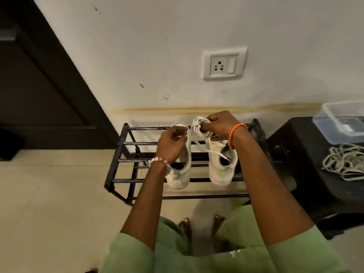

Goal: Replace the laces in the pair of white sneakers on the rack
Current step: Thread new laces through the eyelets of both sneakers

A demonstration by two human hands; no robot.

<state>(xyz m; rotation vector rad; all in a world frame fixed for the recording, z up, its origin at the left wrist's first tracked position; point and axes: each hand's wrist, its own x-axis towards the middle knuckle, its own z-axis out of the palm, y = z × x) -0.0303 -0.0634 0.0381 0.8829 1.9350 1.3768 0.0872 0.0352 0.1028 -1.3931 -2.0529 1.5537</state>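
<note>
1. Here, both hands work just above the toe ends of the two white sneakers, which stand side by side on the top bars of the black rack [116,154], heels toward the person at 6 o'clock and toes toward the wall at 12 o'clock.
2. The right hand [220,125] is clamped on a coiled bundle of white lace [199,129], with a finger seemingly pushed through the coil.
3. The left hand [171,142] pinches a loop of that same lace, lying at about 8 o'clock from the bundle; the two hands are near each other but not touching.
4. A loose strand drops from the bundle toward 5 o'clock, across the right sneaker [222,164], whose opening looks unlaced.
5. The left sneaker [182,170] sits directly under the left hand, its long axis running 12 to 6.
6. Likely the coil must be undone next; the right hand holds the bulk, so the left is the freer one to draw out an end.
7. A heap of other laces [344,162] lies on the black stool [307,154] at 3 o'clock, well apart.
</note>
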